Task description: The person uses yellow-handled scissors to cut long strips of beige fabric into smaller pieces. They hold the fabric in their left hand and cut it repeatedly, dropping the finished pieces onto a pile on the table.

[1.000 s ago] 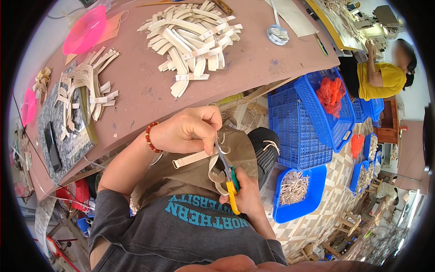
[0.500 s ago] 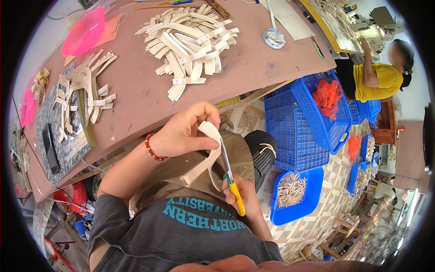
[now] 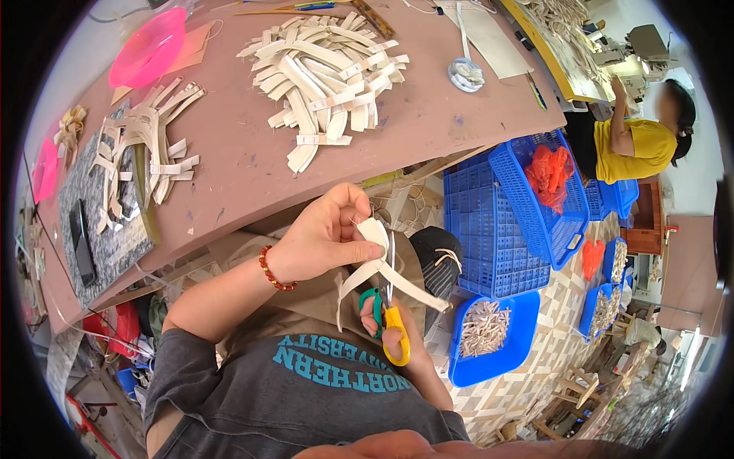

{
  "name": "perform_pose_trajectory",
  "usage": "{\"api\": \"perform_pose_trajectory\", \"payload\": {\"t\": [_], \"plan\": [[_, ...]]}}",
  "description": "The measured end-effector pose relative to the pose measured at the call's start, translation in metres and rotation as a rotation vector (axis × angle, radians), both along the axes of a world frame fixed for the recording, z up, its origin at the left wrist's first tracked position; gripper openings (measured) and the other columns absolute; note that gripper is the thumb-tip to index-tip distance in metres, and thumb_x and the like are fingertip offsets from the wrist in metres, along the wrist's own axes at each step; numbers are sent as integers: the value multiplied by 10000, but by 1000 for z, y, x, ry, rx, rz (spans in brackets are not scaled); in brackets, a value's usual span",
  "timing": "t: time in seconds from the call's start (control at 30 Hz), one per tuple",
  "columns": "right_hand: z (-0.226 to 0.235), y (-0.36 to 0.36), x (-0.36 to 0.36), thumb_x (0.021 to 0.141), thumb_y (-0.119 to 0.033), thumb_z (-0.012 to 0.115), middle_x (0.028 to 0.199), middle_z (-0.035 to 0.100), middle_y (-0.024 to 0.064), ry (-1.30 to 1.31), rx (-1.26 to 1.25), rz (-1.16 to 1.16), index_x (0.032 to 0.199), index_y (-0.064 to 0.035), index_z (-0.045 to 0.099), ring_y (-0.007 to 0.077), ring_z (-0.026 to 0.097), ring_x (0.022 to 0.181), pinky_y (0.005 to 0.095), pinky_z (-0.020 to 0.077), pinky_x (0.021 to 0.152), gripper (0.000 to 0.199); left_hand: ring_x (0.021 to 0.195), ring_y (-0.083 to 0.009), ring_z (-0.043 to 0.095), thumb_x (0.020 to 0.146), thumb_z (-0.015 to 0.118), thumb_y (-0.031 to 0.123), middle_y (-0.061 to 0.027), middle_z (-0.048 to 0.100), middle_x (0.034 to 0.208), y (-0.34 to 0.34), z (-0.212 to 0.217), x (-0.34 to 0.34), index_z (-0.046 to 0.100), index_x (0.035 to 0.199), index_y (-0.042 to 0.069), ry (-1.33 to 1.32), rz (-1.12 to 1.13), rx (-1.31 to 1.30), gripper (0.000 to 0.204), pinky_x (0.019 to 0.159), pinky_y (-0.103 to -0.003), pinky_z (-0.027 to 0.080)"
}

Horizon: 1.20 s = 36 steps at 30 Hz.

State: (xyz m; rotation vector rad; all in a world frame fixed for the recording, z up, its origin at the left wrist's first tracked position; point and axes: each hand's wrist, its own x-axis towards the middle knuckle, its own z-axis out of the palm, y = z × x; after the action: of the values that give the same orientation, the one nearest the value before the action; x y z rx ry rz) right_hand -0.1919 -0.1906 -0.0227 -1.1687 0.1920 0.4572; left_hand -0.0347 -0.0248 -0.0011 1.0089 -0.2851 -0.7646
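Observation:
My left hand [image 3: 317, 241], with a red-beaded bracelet at the wrist, pinches a cream strap-like piece [image 3: 409, 287] between thumb and fingers. The piece forks below the thumb: one tail hangs down at left, the other slants down to the right. In my right hand [image 3: 413, 348] is a pair of scissors [image 3: 396, 336] with one yellow and one green handle loop. The loops stand apart, and the blades point up beside the piece, close to my left thumb. Part of the blades is hidden behind the piece. Both hands are above my lap, off the table's near edge.
On the brown table [image 3: 229, 180] lie a large pile of cream straps [image 3: 329, 73] and a smaller pile [image 3: 149, 145] by a dark phone [image 3: 82, 241]. Stacked blue crates [image 3: 497, 222] and a blue tub [image 3: 516, 336] stand at right. A person in yellow [image 3: 638, 149] works beyond.
The strap piece has turned, and its tails now spread to either side. My right hand has rotated the scissors, whose handle loops are now seen apart. My left hand has shifted slightly right.

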Motion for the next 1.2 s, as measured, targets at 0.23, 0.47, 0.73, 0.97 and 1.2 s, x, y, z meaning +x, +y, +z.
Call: {"api": "perform_pose_trajectory", "payload": {"t": [0.23, 0.47, 0.73, 0.97, 1.2], "plan": [[-2, 6, 3, 768, -672, 543, 781, 447, 5, -184, -236, -24, 1005, -32, 484, 78, 398, 669, 215, 331, 593, 685, 809, -62, 574, 768, 670, -70, 13, 546, 869, -3, 1, -8, 382, 969, 120, 50, 21, -17, 399, 685, -208, 473], [-2, 3, 0, 718, -704, 581, 764, 442, -12, -73, -152, 9, 975, -27, 501, 62, 383, 658, 201, 315, 570, 729, 810, -63, 576, 766, 672, -72, -6, 574, 872, 0, 5, -6, 377, 966, 113, 41, -39, 11, 402, 678, -205, 478], [-2, -4, -12, 742, -507, 662, 798, 510, -5, 181, 105, -87, 1011, -6, 520, 55, 449, 678, 188, 363, 572, 586, 814, -64, 577, 755, 674, -81, -5, 583, 876, 4, 9, 1, 385, 954, 106, 56, -119, 58, 398, 691, -210, 487], [19, 2, -4, 532, -758, 662, 670, 438, -37, 202, -186, -69, 923, -6, 522, 30, 388, 569, 166, 269, 491, 858, 805, -57, 574, 740, 688, -75, 8, 574, 865, 8, 9, 6, 399, 964, 108, 92, -192, 42, 409, 669, -192, 472], [8, -11, -5, 791, -168, 671, 707, 477, -12, 37, -183, 3, 832, -22, 555, 61, 444, 640, 199, 355, 580, 192, 753, -54, 568, 759, 682, -40, -14, 597, 852, 9, 12, 9, 392, 973, 96, 14, -266, 105, 386, 646, -191, 451]]}}
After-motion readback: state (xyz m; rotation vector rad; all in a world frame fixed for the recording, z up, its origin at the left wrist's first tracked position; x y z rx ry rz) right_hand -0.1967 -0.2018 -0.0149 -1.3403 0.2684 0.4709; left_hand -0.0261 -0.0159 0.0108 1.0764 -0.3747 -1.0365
